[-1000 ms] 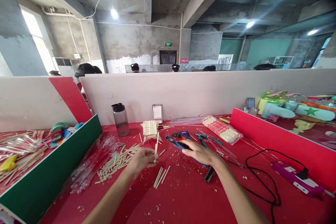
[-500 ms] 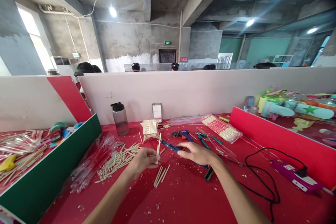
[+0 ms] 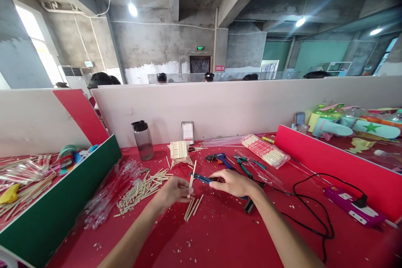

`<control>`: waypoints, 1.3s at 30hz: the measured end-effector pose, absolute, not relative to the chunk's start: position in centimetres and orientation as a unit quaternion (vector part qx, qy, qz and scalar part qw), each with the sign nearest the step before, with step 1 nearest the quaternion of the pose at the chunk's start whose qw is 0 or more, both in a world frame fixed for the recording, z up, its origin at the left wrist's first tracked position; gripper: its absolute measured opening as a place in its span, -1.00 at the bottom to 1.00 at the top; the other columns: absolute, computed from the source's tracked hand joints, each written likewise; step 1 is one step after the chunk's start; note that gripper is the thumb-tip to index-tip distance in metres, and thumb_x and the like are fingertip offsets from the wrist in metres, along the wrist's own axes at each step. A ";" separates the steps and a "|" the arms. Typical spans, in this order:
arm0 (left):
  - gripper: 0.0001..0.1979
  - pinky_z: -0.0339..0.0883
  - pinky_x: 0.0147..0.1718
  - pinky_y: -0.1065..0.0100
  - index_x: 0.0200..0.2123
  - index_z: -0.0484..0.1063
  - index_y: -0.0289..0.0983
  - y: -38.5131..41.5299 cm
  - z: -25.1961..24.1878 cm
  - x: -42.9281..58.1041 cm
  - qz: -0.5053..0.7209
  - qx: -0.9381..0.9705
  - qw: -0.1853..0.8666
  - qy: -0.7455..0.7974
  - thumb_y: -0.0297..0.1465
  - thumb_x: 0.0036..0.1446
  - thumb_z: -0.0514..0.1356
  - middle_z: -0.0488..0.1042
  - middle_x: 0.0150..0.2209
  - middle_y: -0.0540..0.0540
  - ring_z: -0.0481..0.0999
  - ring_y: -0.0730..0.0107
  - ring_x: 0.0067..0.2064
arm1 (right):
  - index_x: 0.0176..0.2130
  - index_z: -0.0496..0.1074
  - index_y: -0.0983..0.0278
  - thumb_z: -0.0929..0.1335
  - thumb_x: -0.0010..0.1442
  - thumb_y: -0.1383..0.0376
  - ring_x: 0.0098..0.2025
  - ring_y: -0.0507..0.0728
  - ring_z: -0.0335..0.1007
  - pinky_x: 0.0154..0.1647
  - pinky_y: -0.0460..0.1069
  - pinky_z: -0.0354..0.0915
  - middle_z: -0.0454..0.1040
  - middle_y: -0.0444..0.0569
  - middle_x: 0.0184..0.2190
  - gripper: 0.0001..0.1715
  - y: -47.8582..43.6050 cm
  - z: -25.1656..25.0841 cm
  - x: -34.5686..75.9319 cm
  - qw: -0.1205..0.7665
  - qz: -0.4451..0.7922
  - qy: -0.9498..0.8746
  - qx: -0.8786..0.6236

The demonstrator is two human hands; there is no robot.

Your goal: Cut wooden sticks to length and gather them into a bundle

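Observation:
My left hand point(image 3: 172, 192) pinches a thin wooden stick point(image 3: 191, 178) and holds it upright over the red table point(image 3: 220, 234). My right hand point(image 3: 233, 183) is closed around blue-handled cutters point(image 3: 201, 178), whose tip sits right beside the stick. A few cut sticks point(image 3: 193, 208) lie just below both hands. A small model of glued sticks point(image 3: 180, 153) stands behind them.
A pile of short sticks point(image 3: 141, 190) and clear wrappers point(image 3: 109, 192) lie to the left, beside a green divider point(image 3: 59, 205). A dark bottle point(image 3: 142, 140), a blue glue gun point(image 3: 218, 158), a stick pack point(image 3: 265, 150), a black cable point(image 3: 309, 213) and a purple power strip point(image 3: 354, 209) surround the hands.
My right hand has lifted the blue cutters off the table and brought them left to the stick. The left hand has tilted the stick slightly and stayed in place.

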State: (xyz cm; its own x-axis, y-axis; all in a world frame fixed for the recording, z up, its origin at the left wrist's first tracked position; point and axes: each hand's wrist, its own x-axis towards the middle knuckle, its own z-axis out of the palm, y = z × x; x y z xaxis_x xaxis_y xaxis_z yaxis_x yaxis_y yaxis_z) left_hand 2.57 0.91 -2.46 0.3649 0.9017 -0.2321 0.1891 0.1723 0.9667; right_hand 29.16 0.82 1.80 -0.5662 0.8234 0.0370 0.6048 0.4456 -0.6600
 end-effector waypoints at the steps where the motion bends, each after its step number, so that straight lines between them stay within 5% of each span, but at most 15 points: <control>1: -0.62 0.49 -0.26 0.32 -0.44 0.59 -0.35 1.0 -2.6 2.6 0.294 0.571 0.598 0.479 -0.16 -0.23 0.49 0.60 -0.40 -0.16 0.58 0.30 -0.34 | -0.05 0.56 0.25 0.29 0.26 -0.04 -0.18 0.22 0.50 -0.11 0.00 0.28 0.63 0.00 -0.17 -0.48 0.8 1.8 29.1 0.179 0.304 -0.831 -0.430; 8: -0.65 0.48 -0.30 0.35 -0.48 0.58 -0.35 0.9 -2.5 2.7 0.290 0.571 0.607 0.471 -0.21 -0.28 0.51 0.56 -0.46 -0.12 0.55 0.33 -0.37 | -0.20 0.58 0.30 0.29 0.24 -0.06 -0.38 0.12 0.40 -0.37 -0.08 0.18 0.58 -0.06 -0.40 -0.47 0.8 2.0 28.7 0.180 0.308 -0.828 -0.433; 39: -0.69 0.46 -0.31 0.33 -0.58 0.53 -0.30 0.5 -1.3 2.9 0.277 0.579 0.581 0.500 -0.22 -0.28 0.50 0.54 -0.51 -0.10 0.54 0.27 -0.37 | -0.29 0.57 0.33 0.28 0.23 -0.06 -0.48 0.06 0.26 -0.42 -0.09 0.11 0.52 -0.09 -0.48 -0.46 0.8 1.4 28.1 0.187 0.323 -0.824 -0.427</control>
State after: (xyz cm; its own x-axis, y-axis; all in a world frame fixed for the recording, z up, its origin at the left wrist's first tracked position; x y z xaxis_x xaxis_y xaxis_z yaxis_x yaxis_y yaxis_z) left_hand 2.95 0.49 -1.26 0.3461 0.9014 -0.2602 0.2565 0.1759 0.9504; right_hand 28.05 0.81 1.36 -0.5660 0.8238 0.0320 0.5821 0.4268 -0.6921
